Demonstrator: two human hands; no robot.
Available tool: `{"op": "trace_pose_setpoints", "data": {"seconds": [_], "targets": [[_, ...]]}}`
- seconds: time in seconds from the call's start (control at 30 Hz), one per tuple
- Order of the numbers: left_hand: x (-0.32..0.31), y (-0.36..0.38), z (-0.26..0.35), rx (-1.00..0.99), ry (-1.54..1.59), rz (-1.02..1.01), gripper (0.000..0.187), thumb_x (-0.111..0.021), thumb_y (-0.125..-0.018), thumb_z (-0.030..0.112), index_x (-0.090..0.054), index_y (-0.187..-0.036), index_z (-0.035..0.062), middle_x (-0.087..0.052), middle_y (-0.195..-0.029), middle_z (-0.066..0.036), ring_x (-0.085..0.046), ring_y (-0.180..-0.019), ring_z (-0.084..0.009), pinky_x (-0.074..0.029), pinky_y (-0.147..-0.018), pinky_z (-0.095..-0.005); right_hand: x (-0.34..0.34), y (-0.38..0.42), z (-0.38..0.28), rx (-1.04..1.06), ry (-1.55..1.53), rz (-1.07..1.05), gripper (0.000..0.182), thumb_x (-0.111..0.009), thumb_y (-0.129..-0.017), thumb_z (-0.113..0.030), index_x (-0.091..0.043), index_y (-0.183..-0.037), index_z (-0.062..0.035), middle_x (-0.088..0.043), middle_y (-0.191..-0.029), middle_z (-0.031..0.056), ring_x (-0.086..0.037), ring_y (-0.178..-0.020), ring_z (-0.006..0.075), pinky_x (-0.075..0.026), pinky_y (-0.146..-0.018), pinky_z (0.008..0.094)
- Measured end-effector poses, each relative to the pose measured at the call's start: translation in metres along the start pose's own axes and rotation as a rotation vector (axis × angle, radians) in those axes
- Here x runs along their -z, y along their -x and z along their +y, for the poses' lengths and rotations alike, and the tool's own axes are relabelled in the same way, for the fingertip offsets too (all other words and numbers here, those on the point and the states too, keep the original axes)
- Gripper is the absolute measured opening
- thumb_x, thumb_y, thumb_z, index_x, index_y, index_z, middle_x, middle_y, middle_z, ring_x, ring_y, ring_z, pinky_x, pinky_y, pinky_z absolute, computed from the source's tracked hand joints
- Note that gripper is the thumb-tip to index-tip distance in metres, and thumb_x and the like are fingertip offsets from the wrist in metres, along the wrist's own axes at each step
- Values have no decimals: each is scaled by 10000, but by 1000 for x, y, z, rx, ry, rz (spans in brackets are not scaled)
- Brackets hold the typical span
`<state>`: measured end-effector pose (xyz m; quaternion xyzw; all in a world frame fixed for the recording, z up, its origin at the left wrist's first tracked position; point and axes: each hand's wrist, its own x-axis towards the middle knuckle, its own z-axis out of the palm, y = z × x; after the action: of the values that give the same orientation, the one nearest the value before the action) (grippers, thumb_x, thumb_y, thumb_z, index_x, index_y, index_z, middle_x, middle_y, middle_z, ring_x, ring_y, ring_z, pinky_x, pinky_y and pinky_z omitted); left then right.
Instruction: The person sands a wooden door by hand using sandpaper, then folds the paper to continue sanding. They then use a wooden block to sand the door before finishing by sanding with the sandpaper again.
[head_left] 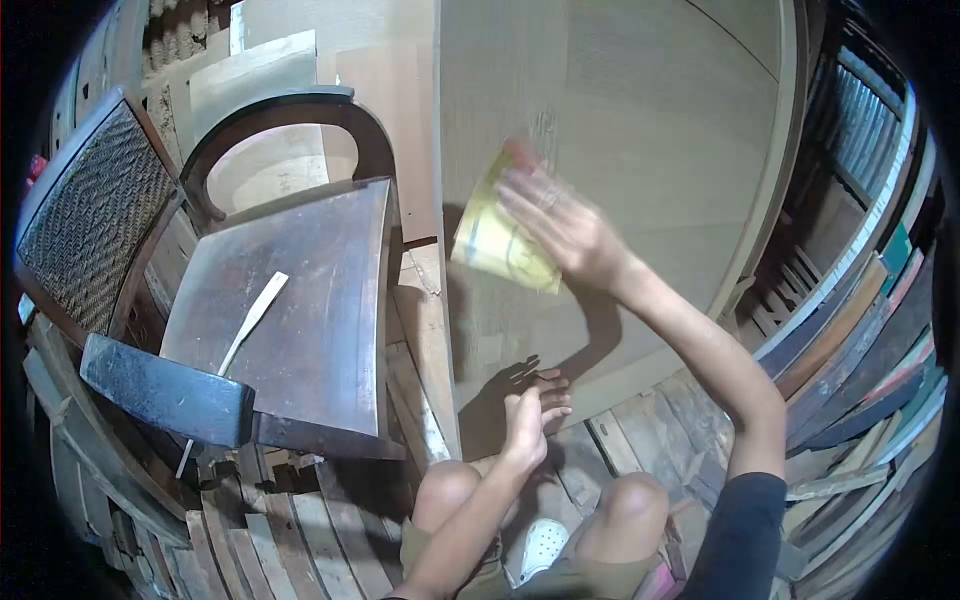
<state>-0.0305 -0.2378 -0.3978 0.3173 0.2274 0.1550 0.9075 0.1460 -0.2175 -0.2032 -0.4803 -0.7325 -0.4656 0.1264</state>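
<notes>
My right hand (565,225) is slightly blurred, its fingers pressed over a thin yellow sheet (505,245) with faint blue markings and a reddish corner. I cannot make out whether the sheet is cloth, paper or plastic. It lies against or just in front of a large pale wooden panel (660,130) that stands upright before me. Lower down, my left hand (530,415) hovers near the panel's bottom part with loosely curled fingers apart and nothing in them. Shadows of both hands fall on the panel.
To the left stands a dark wooden chair (290,270) with a woven back (95,215). A pale flat stick (255,310) lies across its seat. Wooden slats (300,545) form the floor. Stacked boards (850,350) lean at the right. A white clog (543,548) shows between my knees.
</notes>
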Motion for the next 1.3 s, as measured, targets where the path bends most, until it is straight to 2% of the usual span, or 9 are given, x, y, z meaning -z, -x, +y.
{"op": "trace_pose_setpoints", "data": {"seconds": [0.07, 0.2, 0.33, 0.43, 0.57, 0.7, 0.83, 0.97, 1.3], "targets": [[-3, 0, 3, -25, -19, -6, 284, -527, -978, 188, -637, -1129, -27, -689, -1006, -142, -665, -814, -197, -576, -677, -330, 16, -21, -9, -413, -122, 273, 403, -668, -871, -15, -625, -1270, 29, -558, -1417, 182, -494, -1360, 329, -415, -1152, 470], [1, 3, -2, -12, 32, -13, 282, -542, -969, 191, -636, -1124, -25, -683, -995, -139, -662, -816, -189, -578, -674, -320, -1, 8, -28, 223, -29, -170, 396, -629, -902, -61, -619, -1289, 25, -560, -1406, 206, -497, -1360, 328, -414, -1150, 483], [-2, 4, 8, -19, 6, -1, 272, -510, -970, 164, -641, -1113, -26, -684, -1008, -149, -660, -822, -200, -576, -687, -334, 4, -15, -19, -424, -124, 270, 424, -668, -880, -59, -611, -1296, 3, -575, -1396, 178, -563, -1297, 307, -440, -1144, 455], [1, 5, 7, -32, 62, -13, 274, -518, -973, 173, -637, -1120, -25, -685, -988, -145, -660, -822, -197, -576, -678, -330, 2, 4, -43, 213, -94, -143, 513, -742, -796, -56, -594, -1275, 55, -562, -1392, 235, -543, -1313, 354, -469, -1104, 449], [0, 6, 12, -24, 36, 0, 284, -478, -979, 155, -639, -1127, -25, -690, -996, -150, -664, -822, -203, -577, -671, -326, 17, -18, -26, -478, -95, 292, 391, -710, -826, -46, -648, -1204, 34, -586, -1375, 208, -554, -1309, 315, -481, -1100, 461], [8, 2, 4, -38, 45, -40, 296, -464, -978, 143, -631, -1151, -30, -694, -1012, -160, -665, -833, -206, -579, -680, -332, -4, 18, -37, 213, -110, -139, 614, -661, -746, 21, -539, -1343, 100, -561, -1352, 310, -534, -1304, 422, -480, -1066, 465], [-1, 6, 14, -27, -29, -2, 342, -400, -976, 124, -623, -1181, -35, -695, -1052, -171, -665, -853, -224, -580, -700, -354, 9, 5, -26, -458, -142, 186, 605, -677, -776, -34, -552, -1360, 69, -542, -1392, 292, -527, -1314, 416, -465, -1082, 473], [9, 2, 1, -18, 45, -50, 308, -413, -975, 116, -629, -1147, -20, -688, -1028, -155, -666, -847, -214, -580, -700, -358, -7, 31, -51, 304, -217, -228, 484, -679, -848, -80, -592, -1293, 90, -613, -1311, 266, -560, -1287, 388, -458, -1099, 471], [8, 2, 3, -10, 40, -48, 263, -474, -971, 125, -598, -1155, -16, -657, -1101, -177, -655, -912, -239, -571, -734, -374, 6, -4, -24, -230, -240, 117, 545, -677, -774, 40, -569, -1306, 96, -603, -1317, 270, -556, -1281, 408, -489, -1065, 466]]}}
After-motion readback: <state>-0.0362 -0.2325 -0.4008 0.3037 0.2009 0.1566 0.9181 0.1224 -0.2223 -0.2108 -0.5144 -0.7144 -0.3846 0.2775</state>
